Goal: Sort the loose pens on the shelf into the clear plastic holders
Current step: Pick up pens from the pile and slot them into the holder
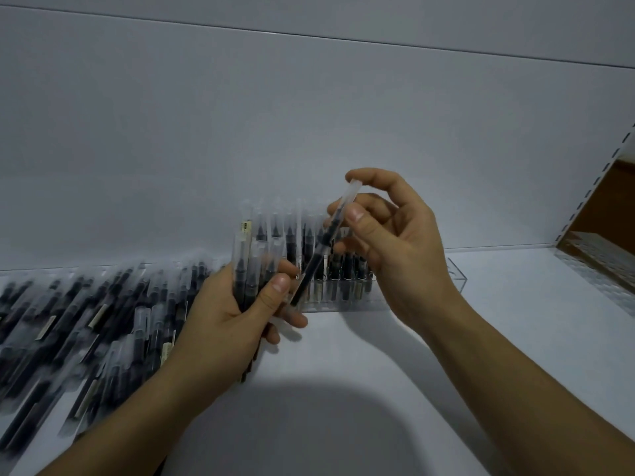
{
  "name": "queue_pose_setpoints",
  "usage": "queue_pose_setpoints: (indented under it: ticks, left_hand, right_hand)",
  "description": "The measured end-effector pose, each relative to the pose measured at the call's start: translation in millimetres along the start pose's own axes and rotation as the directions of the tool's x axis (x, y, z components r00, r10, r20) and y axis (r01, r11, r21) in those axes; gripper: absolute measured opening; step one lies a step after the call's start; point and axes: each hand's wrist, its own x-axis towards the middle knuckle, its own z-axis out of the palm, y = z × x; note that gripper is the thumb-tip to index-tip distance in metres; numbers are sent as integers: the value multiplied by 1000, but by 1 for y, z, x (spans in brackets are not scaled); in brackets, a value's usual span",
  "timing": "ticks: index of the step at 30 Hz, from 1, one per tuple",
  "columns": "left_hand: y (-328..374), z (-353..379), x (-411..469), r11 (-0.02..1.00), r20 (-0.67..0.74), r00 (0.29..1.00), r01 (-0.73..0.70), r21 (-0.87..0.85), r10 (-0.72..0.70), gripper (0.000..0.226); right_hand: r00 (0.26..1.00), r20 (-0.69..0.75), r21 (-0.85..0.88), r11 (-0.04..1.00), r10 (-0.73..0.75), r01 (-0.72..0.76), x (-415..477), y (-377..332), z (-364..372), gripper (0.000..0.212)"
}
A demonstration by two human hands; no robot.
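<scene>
Fingers [357, 214] of the right hand [398, 255] pinch one pen [319, 249] near its cap while the left hand [237, 307] grips a bundle [252, 262] just before the clear holder [343, 304] on the shelf [378, 359], so that pen is best stood upright and lowered straight into a free slot.

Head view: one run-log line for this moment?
left hand: grips bundle of clear-barrelled black pens | right hand: pinches single clear black pen, tilted | clear plastic holder: partly filled | loose pen pile: white shelf left

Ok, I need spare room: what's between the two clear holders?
Head view: only bare shelf between the pen-filled holder and the far-right holder.
</scene>
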Motion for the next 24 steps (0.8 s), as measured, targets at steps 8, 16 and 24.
queue_pose_setpoints:
  ticks: [8,16,24]
  left_hand:
    - [3,1,0,996,-55,997,-50,79,55,22]
    - [6,4,1,1000,-64,998,7,7,-6,26]
    - [4,4,0,1000,-30,999,15,18,-14,27]
  right_hand:
    - [982,-181,-69,997,-43,31,13,-6,-22,25]
    - [929,-278,-357,924,-245,137,20,-7,-39,29]
    - [919,-223,-520,837,-327,172,19,-3,-41,29]
